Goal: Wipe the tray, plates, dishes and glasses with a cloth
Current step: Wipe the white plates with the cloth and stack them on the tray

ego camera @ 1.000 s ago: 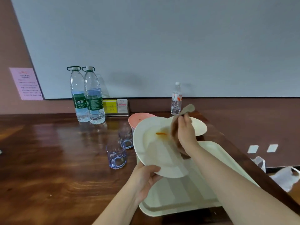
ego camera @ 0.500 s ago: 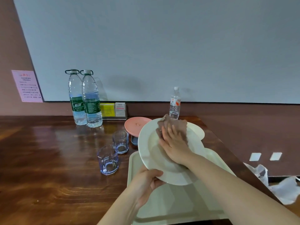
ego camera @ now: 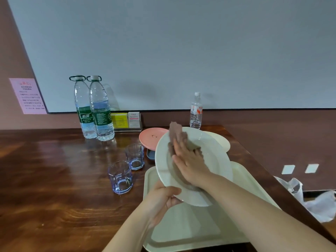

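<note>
A large cream plate (ego camera: 216, 160) is tilted up above the cream tray (ego camera: 181, 231). My left hand (ego camera: 163, 199) grips its lower rim. With straight fingers, my right hand (ego camera: 189, 160) presses a brown cloth (ego camera: 177, 133) flat against the plate's face. Two clear bluish glasses (ego camera: 120, 177) (ego camera: 135, 156) stand left of the tray. A pink dish (ego camera: 151, 137) with crumbs sits on a small dark blue dish (ego camera: 150, 155) behind them. Another cream plate (ego camera: 222, 141) lies partly hidden behind the held one.
Two big water bottles (ego camera: 99, 110) and a small bottle (ego camera: 196, 111) stand at the wall, with a card holder (ego camera: 126, 120) between them. The wooden table (ego camera: 45, 179) ends at its right edge near the tray; a white plastic bag (ego camera: 316, 202) lies below it.
My right hand went from holding the cloth bunched at the plate's edge to pressing it flat, and it has slid left and down across the plate. The orange smear no longer shows.
</note>
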Demonstrator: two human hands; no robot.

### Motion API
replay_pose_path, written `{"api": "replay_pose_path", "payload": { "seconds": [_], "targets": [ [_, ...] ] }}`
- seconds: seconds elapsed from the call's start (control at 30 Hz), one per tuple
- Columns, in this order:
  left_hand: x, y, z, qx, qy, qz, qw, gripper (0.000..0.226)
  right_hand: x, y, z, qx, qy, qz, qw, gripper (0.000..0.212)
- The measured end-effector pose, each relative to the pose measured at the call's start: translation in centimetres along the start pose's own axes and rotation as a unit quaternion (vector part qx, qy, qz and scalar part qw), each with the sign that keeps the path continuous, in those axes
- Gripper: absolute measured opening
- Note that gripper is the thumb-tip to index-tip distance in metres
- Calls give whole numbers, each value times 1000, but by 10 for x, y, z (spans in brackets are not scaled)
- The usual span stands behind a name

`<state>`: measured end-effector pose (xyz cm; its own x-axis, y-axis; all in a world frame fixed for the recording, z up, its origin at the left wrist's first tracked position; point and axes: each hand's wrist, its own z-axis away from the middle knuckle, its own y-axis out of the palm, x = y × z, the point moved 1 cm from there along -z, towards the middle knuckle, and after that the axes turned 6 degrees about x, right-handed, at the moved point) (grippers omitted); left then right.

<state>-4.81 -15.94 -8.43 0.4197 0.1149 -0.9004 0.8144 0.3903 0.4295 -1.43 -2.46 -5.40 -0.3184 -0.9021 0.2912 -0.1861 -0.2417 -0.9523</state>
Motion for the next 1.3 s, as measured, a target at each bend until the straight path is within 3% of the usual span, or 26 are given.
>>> {"api": "replay_pose_path", "payload": {
  "seconds": [0.07, 0.13, 0.2, 0.3, 0.37, 0.43, 0.53, 0.67, 0.77, 0.9, 0.93, 1.03, 1.07, 1.17, 1.23, 1.3],
  "targets": [
    [-5, -5, -2, -6, 9, -2, 1000, 41, 17, 1, 14, 36, -82, -35, 995, 52],
    [-9, -14, -2, -13, 23, 12, 1000, 41, 11, 8, 30, 85, -128, 6, 988, 49],
    [-9, -24, -1, -28, 27, 31, 999, 43, -14, 10, 35, 104, -95, 92, 986, 55],
    [-4, -26, -2, -25, 16, 28, 999, 44, -42, -2, 28, 19, 14, 211, 977, 98],
    [-1, -20, -1, -12, 5, 11, 1000, 41, -42, -11, 17, -27, 78, 203, 976, 103],
    [0, -11, -1, 2, -1, 4, 1000, 41, -40, -11, 5, -51, 73, 208, 974, 111],
    [2, -4, -5, 22, -15, -8, 1000, 38, -13, -8, -3, -23, 44, 86, 995, 74],
    [-2, -2, -10, 28, 2, -27, 999, 42, 20, 0, 22, 61, -53, -106, 991, 47],
    [-6, -7, -10, 27, 27, -8, 999, 40, 16, -2, 49, 144, -104, -112, 978, 45],
    [-4, -13, -12, 21, 18, 33, 999, 44, -18, -8, 67, 170, -24, -72, 982, 45],
    [-2, -13, -12, 15, 17, 39, 999, 44, -28, -7, 68, 167, -5, -23, 986, 52],
    [2, -10, -14, 24, 0, 33, 999, 43, -54, -4, 61, 124, 29, 139, 982, 115],
    [3, -8, -14, 28, -5, 27, 999, 42, -60, -4, 57, 103, 43, 165, 980, 121],
    [5, -3, -16, 30, -14, 18, 999, 39, -57, -5, 40, 59, 55, 134, 988, 89],
    [8, 2, -18, 35, -11, 12, 999, 39, -39, -7, 34, 74, 40, 42, 996, 58],
    [8, 5, -20, 36, -9, 12, 999, 39, -15, -8, 37, 97, 3, -32, 995, 48]
  ]
}}
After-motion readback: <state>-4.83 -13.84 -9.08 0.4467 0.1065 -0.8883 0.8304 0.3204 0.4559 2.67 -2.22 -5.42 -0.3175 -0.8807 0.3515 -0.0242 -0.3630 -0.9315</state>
